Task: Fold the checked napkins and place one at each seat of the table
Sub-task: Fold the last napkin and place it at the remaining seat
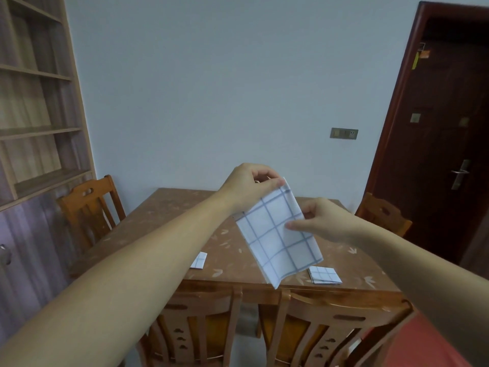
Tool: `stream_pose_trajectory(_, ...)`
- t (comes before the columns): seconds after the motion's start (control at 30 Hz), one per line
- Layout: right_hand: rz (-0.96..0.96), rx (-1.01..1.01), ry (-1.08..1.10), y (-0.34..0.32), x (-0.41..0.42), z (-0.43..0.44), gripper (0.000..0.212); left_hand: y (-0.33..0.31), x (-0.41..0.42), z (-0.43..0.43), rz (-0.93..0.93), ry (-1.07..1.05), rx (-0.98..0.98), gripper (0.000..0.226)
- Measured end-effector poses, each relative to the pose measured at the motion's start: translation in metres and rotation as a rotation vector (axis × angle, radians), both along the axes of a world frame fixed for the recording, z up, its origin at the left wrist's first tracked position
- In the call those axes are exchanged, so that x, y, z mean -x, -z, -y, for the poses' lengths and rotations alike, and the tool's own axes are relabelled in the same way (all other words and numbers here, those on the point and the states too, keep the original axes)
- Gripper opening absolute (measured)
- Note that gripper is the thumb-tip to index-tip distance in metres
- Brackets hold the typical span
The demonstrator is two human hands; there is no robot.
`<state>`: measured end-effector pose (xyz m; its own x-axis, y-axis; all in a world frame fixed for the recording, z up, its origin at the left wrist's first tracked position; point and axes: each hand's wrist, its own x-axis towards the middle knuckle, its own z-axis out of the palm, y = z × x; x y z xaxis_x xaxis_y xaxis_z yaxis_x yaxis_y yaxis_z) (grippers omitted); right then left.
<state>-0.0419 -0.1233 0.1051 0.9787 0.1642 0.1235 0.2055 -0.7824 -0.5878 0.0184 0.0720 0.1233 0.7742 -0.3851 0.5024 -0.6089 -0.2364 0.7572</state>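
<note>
Blue-checked white cloth napkin (277, 234) hangs over the brown wooden table (164, 215), left hand (248, 186) pinching its 12 o'clock corner, right hand (322, 221) its 3 o'clock edge, probably to square the next fold. Folded napkins (325, 274) lie at 5 and, seemingly, 8 o'clock.

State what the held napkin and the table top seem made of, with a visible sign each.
The checked napkin: thin matt cloth or paper, hanging limp, softly folded. The table top: brown, leaf-patterned, faintly glossy; lacquered wood or printed cover, unclear.
</note>
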Motion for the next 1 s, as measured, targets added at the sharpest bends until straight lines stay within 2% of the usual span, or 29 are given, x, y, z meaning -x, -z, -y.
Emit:
stream_pose_trajectory(0.1, 0.007, -0.119, -0.007, -0.008, -0.001, -0.004, 0.011, -0.002, -0.001, -0.007, -0.027, -0.011, 0.18, 0.009)
stream_pose_trajectory(0.17, 0.027, -0.241, 0.01, -0.011, -0.001, 0.0, 0.027, 0.005, -0.007, -0.017, -0.127, -0.079, 0.332, 0.005)
stream_pose_trajectory(0.2, 0.035, -0.306, 0.03, -0.01, -0.003, 0.004, 0.031, 0.012, -0.01, -0.022, -0.213, -0.069, 0.383, 0.019)
stream_pose_trajectory(0.27, 0.039, -0.451, 0.056, -0.01, -0.002, 0.004, 0.02, 0.027, -0.011, -0.026, -0.441, 0.03, 0.41, 0.049)
stream_pose_trajectory(0.33, 0.012, -0.564, 0.071, -0.009, -0.003, 0.003, 0.013, 0.042, -0.006, -0.022, -0.542, 0.14, 0.317, 0.043)
stream_pose_trajectory(0.4, -0.021, -0.608, 0.088, -0.008, -0.003, 0.002, 0.015, 0.048, -0.002, -0.017, -0.524, 0.154, 0.223, 0.017)
stream_pose_trajectory(0.47, -0.055, -0.611, 0.076, -0.008, -0.001, 0.001, 0.012, 0.048, -0.001, -0.016, -0.486, 0.126, 0.206, 0.007)
stream_pose_trajectory(0.6, -0.162, -0.637, 0.007, -0.005, 0.001, 0.007, 0.021, 0.047, 0.0, -0.018, -0.486, 0.113, 0.209, 0.009)
stream_pose_trajectory(0.73, -0.245, -0.667, -0.064, -0.003, 0.004, 0.014, 0.046, 0.049, 0.0, -0.019, -0.547, 0.12, 0.285, 0.012)
stream_pose_trajectory(0.83, -0.241, -0.709, -0.089, -0.004, 0.007, 0.018, 0.031, 0.05, 0.001, -0.015, -0.604, 0.135, 0.37, 0.023)
stream_pose_trajectory(0.93, -0.233, -0.741, -0.077, -0.003, 0.003, 0.023, 0.041, 0.052, -0.001, -0.011, -0.634, 0.186, 0.412, 0.019)
stream_pose_trajectory(1.0, -0.22, -0.764, -0.049, -0.004, 0.003, 0.026, 0.047, 0.052, -0.001, -0.009, -0.632, 0.208, 0.401, 0.03)
